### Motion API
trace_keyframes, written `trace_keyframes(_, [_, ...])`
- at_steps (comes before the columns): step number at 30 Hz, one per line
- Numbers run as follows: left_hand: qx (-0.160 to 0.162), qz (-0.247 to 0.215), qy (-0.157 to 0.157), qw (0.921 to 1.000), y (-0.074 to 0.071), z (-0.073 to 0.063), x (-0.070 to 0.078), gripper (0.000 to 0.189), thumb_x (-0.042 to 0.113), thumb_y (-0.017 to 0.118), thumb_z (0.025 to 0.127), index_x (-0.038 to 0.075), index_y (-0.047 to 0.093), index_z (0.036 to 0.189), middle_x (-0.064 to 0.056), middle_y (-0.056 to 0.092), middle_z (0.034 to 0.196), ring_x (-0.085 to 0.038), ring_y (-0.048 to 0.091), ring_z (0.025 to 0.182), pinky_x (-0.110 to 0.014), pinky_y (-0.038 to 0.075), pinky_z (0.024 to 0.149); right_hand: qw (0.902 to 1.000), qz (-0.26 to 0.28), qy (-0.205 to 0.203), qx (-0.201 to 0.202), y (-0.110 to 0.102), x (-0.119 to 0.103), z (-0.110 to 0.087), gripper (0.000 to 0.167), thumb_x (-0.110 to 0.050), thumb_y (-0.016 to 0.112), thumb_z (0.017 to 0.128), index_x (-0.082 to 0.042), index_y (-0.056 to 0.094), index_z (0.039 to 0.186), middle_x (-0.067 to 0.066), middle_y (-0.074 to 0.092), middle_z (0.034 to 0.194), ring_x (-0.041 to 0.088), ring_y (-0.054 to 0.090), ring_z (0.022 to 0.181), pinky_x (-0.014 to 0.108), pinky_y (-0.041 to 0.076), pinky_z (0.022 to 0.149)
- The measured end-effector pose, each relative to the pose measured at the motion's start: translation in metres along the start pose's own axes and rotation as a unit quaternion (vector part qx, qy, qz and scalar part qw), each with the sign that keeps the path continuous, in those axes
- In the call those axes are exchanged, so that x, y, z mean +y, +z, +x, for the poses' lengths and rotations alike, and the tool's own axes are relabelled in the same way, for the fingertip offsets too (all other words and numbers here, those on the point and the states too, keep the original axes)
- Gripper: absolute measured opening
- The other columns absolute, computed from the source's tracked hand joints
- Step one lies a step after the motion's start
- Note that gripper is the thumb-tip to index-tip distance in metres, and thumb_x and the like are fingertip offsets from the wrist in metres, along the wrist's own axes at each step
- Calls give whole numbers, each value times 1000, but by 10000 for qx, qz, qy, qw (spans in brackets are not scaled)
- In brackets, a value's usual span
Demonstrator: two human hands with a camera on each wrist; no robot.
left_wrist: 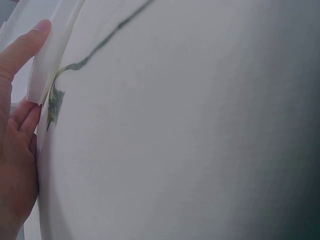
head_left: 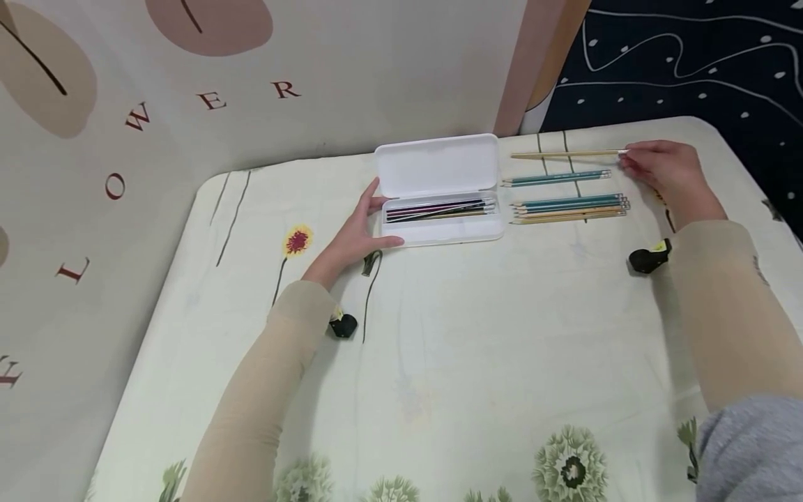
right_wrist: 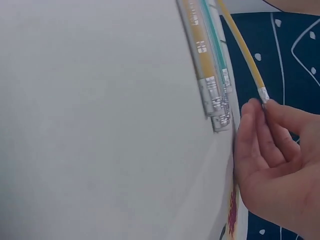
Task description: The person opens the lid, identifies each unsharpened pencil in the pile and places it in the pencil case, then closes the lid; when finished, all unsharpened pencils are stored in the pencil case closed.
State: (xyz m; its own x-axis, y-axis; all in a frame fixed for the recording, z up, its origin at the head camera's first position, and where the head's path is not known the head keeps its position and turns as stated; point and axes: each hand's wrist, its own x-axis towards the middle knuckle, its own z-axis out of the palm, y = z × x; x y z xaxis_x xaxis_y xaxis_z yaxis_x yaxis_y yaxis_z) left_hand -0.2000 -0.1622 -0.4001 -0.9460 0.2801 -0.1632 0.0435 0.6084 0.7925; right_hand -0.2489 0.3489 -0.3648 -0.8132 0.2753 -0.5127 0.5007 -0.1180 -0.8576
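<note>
A white pencil case [head_left: 439, 237] lies with its lid [head_left: 437, 166] folded back. Several dark pencils and a yellow one lie inside it. My left hand [head_left: 353, 237] holds the case at its left end; the left wrist view shows the thumb [left_wrist: 35, 40] over its edge and fingers against its end. At the far right, my right hand [head_left: 668, 174] pinches a yellow pencil [head_left: 567, 154] by its eraser end, between thumb and fingertips. Teal pencils [head_left: 558, 178] lie just in front of that pencil, and a group of teal and yellow pencils [head_left: 571, 209] lies nearer to me.
A pale floral cloth [head_left: 464, 335] covers the table. Behind stands a light panel with printed letters [head_left: 285, 89], and a dark patterned cloth [head_left: 684, 77] is beyond the right corner. Small black devices [head_left: 343, 325] sit by both wrists.
</note>
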Motion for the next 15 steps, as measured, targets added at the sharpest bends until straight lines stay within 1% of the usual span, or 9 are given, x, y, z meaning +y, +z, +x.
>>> trace_keyframes(3, [-9, 12, -5, 10000, 0, 0, 1, 118, 34, 85, 80, 37, -3, 160, -2, 36, 158, -19, 31, 149, -46, 13, 128, 9955, 942, 96, -89, -2, -3, -5, 18, -15, 74, 88, -21, 71, 104, -7, 73, 80, 4, 71, 77, 14, 57, 72])
trace_keyframes(5, [-12, 20, 0, 10000, 0, 0, 0, 119, 34, 85, 80, 37, -3, 160, -2, 36, 158, -19, 31, 149, -46, 13, 128, 9912, 1318, 55, -92, -3, -6, -8, 21, -13, 74, 87, -18, 71, 107, -5, 74, 82, 6, 73, 78, 15, 58, 72])
trace_keyframes(8, [-2, 15, 13, 10000, 0, 0, -1, 118, 34, 84, 80, 37, -2, 160, -2, 36, 158, -19, 31, 149, -46, 14, 127, 9878, 1555, -22, -44, -4, -9, -11, 22, -11, 75, 86, -17, 71, 107, -3, 75, 82, 7, 74, 78, 16, 58, 71])
trace_keyframes(12, [11, 15, 22, 10000, 0, 1, -2, 118, 35, 84, 80, 36, -2, 160, -2, 36, 158, -19, 31, 149, -46, 14, 127, 9850, 1716, -153, 35, -4, -12, -14, 20, -11, 76, 85, -16, 72, 104, -3, 76, 82, 8, 75, 77, 17, 58, 70])
trace_keyframes(15, [6, 35, 13, 10000, 0, 1, -2, 118, 35, 85, 80, 37, -3, 160, -2, 36, 158, -19, 31, 150, -47, 14, 127, 9826, 1837, -264, 27, -4, -13, -17, 21, -10, 76, 85, -15, 73, 104, -2, 76, 84, 9, 75, 79, 17, 59, 71])
